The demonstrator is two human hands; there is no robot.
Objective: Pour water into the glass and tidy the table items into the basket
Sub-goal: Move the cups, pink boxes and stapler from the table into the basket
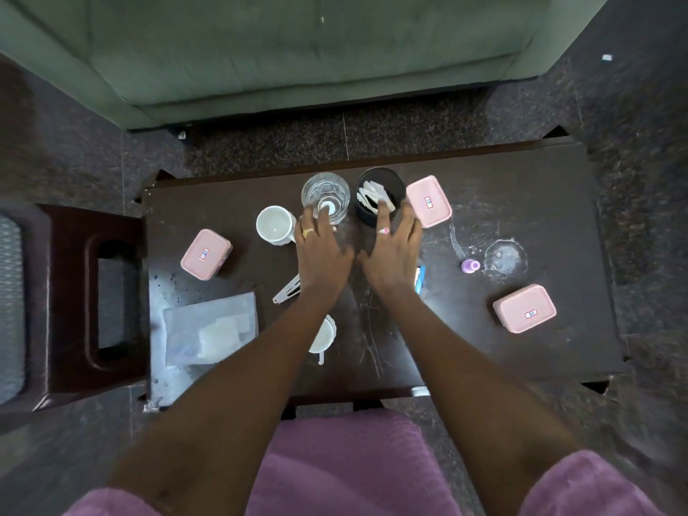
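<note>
A clear glass (326, 195) stands at the far middle of the dark table (540, 225). Beside it on the right is a round black basket (380, 191) holding white items. My left hand (322, 251) lies flat with spread fingers, its fingertips touching the near side of the glass. My right hand (392, 251) is also spread, fingertips at the basket's near rim and close to a pink box (429, 201). Neither hand holds anything. A white mug (275, 224) stands left of the glass; another white cup (324, 335) is partly hidden under my left forearm.
Two more pink boxes lie at the left (206, 254) and the right front (524, 308). Hair clips (286, 291), a blue-white item (420, 279), a small purple bottle (470, 265), a clear lid (505, 257) and a plastic packet (211, 327) lie around. A brown stool (74, 303) stands left.
</note>
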